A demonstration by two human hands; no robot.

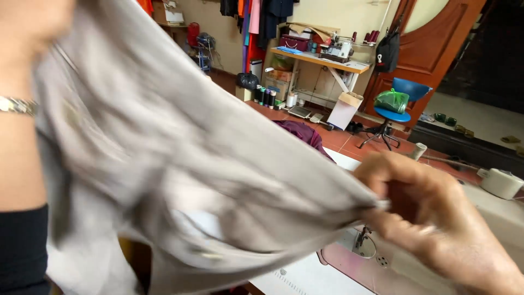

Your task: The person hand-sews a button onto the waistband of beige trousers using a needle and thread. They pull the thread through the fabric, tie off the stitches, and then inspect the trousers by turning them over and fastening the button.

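Note:
A large piece of light grey fabric (180, 158) is stretched across the view, blurred by motion. My left hand (30, 22) is raised at the top left and grips the cloth's upper end; a metal bracelet (19, 105) sits on that wrist above a dark sleeve. My right hand (431, 210) is at the lower right, fingers pinched on the cloth's other end. Below that hand lies the white bed of a sewing machine (355, 257) with its needle and presser foot (362, 239).
A purple cloth (303, 134) lies behind the fabric. A white cup (500, 183) stands at the right. Further back are a blue chair (396, 112) with a green bag, a wooden workbench (322, 60) with another machine, thread cones (265, 96), hanging clothes and a red-brown door (436, 38).

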